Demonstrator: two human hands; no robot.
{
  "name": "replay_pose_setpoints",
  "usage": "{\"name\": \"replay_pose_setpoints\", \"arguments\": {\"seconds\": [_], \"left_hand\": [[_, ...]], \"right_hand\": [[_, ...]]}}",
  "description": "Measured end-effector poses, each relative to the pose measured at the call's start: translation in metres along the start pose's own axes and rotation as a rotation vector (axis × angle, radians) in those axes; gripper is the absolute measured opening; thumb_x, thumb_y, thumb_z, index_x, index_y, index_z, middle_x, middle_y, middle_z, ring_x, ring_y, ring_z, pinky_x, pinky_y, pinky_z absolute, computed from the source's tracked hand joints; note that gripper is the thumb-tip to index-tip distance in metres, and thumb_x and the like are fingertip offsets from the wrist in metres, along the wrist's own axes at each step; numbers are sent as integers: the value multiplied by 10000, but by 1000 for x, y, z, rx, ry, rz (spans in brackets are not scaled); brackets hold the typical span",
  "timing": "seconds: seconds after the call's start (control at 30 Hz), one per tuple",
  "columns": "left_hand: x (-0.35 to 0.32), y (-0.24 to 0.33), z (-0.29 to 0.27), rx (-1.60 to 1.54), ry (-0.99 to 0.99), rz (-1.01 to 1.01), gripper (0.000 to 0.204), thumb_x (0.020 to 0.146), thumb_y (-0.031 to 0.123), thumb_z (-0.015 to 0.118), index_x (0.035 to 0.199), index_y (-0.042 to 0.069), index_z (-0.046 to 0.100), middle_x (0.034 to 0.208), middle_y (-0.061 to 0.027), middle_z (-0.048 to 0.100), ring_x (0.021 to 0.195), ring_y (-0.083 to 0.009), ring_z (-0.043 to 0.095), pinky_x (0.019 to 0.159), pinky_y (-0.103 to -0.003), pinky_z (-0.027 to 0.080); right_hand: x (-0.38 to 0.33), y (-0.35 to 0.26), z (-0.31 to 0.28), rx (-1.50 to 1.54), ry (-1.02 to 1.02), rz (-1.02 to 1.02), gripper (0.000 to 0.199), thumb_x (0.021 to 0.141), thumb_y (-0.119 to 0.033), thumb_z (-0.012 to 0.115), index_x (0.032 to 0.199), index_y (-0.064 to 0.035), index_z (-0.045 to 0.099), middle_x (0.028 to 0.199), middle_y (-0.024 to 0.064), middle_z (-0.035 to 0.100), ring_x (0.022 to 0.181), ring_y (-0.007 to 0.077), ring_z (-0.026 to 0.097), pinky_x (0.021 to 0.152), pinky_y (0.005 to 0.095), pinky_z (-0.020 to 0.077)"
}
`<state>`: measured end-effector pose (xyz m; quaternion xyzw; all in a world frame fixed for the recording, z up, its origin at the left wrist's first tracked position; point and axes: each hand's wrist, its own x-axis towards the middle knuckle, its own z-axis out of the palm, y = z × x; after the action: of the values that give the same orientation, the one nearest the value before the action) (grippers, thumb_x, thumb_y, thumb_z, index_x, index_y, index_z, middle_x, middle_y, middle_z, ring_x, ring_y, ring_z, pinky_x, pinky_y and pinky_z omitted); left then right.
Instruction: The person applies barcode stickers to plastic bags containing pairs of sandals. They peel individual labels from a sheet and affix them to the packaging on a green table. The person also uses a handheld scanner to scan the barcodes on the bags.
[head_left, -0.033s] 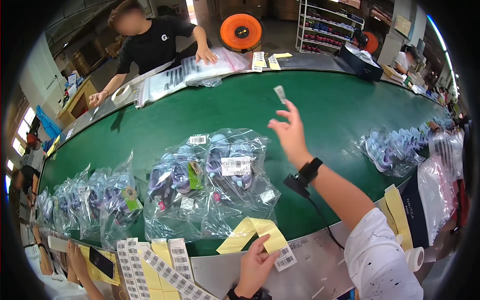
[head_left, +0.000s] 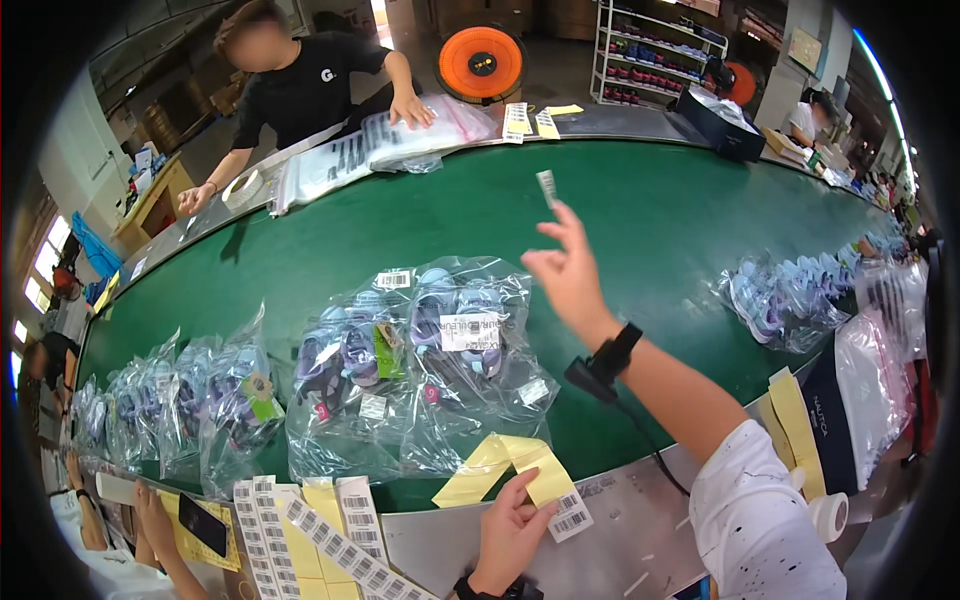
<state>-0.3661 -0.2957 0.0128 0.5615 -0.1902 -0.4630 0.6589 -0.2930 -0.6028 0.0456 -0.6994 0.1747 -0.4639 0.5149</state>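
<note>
My left hand (head_left: pixel 510 535) is closed at the near metal edge, pinching a yellow backing strip (head_left: pixel 550 478) with white barcode labels (head_left: pixel 570 520) at its end. The strip loops over to the left. My right hand (head_left: pixel 567 265) is raised above the green belt (head_left: pixel 640 220), thumb and fingers apart. A small white barcode label (head_left: pixel 546 187) clings to its index fingertip. Left of my right hand, two clear bags of blue-purple children's sandals (head_left: pixel 470 325) lie side by side. A white label (head_left: pixel 470 332) is on the right-hand bag, and another label (head_left: pixel 394 280) shows at the left-hand bag's top.
More bagged sandals (head_left: pixel 235 385) line the belt at left and another row (head_left: pixel 775 300) at right. Barcode label sheets (head_left: pixel 265 540) lie near left. Across the belt, a person (head_left: pixel 320 90) touches stacked plastic bags (head_left: pixel 350 155). A black cable (head_left: pixel 650 440) trails from my right wrist.
My right hand, with the label on its fingertip, has shifted slightly left. The left hand and its strip have hardly moved.
</note>
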Motion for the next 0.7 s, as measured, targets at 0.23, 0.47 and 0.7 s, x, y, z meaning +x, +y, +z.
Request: {"name": "replay_pose_setpoints", "arguments": {"seconds": [0.23,0.47,0.7], "left_hand": [[3,3,7,12,-20,2,506,889,-48,613,1344,-65,394,1218,-202,587,978,-163,654,788,-229,522],[5,0,6,17,-28,-6,520,882,-56,615,1348,-61,384,1235,-196,574,991,-184,657,818,-249,530],[5,-1,7,81,-3,3,527,883,-24,637,1353,-55,402,1183,-184,608,946,-150,664,768,-221,514]], "right_hand": [[-81,-8,16,-216,-328,-1,800,826,-42,644,1499,-104,218,1405,215,442,1010,282,657,876,353,520],[-36,9,-22,50,118,264,731,869,-131,660,1479,-95,258,1011,132,630,712,140,618,669,295,540],[-11,18,7,126,-51,836,761,865,-261,679,1471,-103,248,845,123,628,666,162,595,575,315,522]]}}
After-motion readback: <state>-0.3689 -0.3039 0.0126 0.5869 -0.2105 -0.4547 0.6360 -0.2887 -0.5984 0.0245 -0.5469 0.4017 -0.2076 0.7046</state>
